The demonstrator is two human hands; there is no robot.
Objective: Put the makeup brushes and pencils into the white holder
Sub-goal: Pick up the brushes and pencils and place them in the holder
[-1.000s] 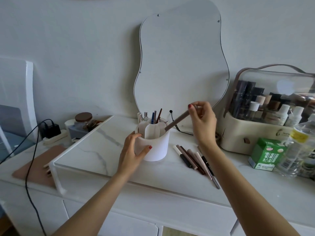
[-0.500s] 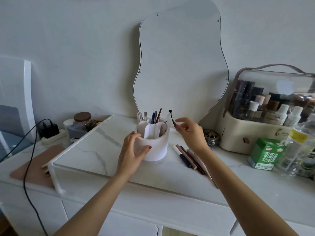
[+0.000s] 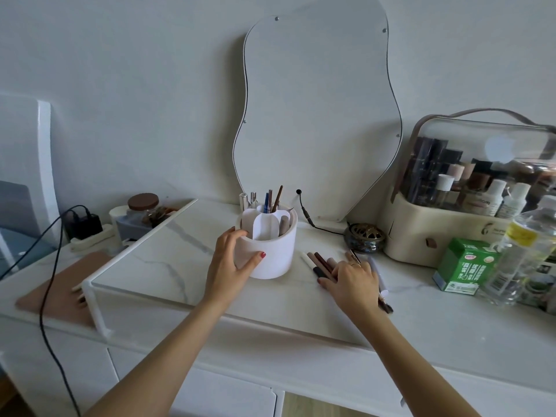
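The white round holder (image 3: 273, 251) stands on the marble-look shelf with several pencils and brushes (image 3: 272, 201) upright in its compartments. My left hand (image 3: 231, 263) wraps its left side, thumb on the front. To its right a row of makeup pencils and brushes (image 3: 319, 261) lies flat on the shelf. My right hand (image 3: 353, 281) rests palm down on that row, fingers spread over several of them; their lower ends stick out past my wrist. I cannot see a pencil gripped.
A wavy mirror (image 3: 316, 115) leans on the wall behind the holder, a black cable (image 3: 307, 212) beside it. A small dark jar (image 3: 365, 237), a clear-lidded cosmetics case (image 3: 469, 206), a green box (image 3: 463, 267) and a bottle (image 3: 520, 251) crowd the right. A charger (image 3: 85, 225) sits left.
My right hand dropped a brown pencil into the holder, then moved down and right onto the row of pencils on the shelf. My left hand stayed on the holder.
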